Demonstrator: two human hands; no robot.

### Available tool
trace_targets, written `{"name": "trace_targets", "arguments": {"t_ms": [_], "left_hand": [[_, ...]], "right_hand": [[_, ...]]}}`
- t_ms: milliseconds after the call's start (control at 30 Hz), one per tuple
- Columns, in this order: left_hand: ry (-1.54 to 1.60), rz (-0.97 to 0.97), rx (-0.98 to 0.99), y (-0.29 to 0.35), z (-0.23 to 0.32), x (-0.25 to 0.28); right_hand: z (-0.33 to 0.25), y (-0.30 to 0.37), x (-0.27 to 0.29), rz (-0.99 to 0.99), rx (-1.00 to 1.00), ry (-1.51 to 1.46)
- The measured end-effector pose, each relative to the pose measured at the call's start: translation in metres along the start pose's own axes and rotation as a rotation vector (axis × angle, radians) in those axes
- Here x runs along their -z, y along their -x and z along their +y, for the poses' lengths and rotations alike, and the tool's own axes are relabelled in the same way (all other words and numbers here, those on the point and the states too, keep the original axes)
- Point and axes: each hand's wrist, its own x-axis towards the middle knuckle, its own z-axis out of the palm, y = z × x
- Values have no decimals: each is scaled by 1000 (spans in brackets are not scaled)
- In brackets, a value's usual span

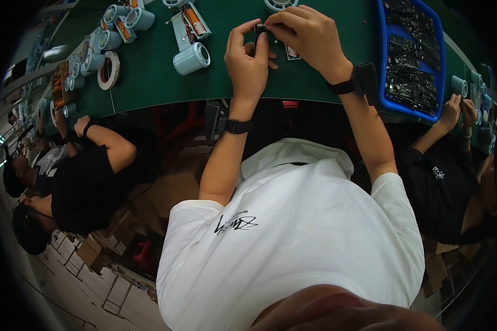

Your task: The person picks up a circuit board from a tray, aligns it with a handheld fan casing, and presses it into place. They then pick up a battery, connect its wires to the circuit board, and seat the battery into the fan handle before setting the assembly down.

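Observation:
My left hand [245, 69] is closed around a small black circuit board [259, 31], held upright above the green table. At the board's top end, the thumb and fingertips of my right hand [309, 39] are pinched together. Whatever sits between those fingertips is too small to make out. Partly behind my hands lies a pale part with a small board on it [292, 52]. To the left of my left hand rests a light blue cylindrical fan unit [192, 59], beside an opened housing with orange and red wiring [192, 23].
A blue tray [382, 71] holding many black circuit boards [406, 83] stands on the right. Farther left are a roll of white tape [109, 70] and several light blue fan units [110, 39]. Co-workers sit on both sides, one person's hands [459, 110] close beyond the tray.

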Motion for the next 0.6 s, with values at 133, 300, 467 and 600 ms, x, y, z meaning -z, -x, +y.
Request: {"name": "trace_targets", "arguments": {"t_ms": [133, 300, 467, 600], "left_hand": [[-122, 59, -47, 3, 2, 0], [-194, 70, -90, 1, 3, -5], [-155, 56, -92, -3, 1, 1], [-106, 43, -62, -1, 15, 3]], "right_hand": [[-29, -20, 20, -135, -81, 15], [4, -5, 4, 15, 139, -4], [2, -4, 9, -212, 6, 179], [2, -6, 10, -158, 39, 150]]}}
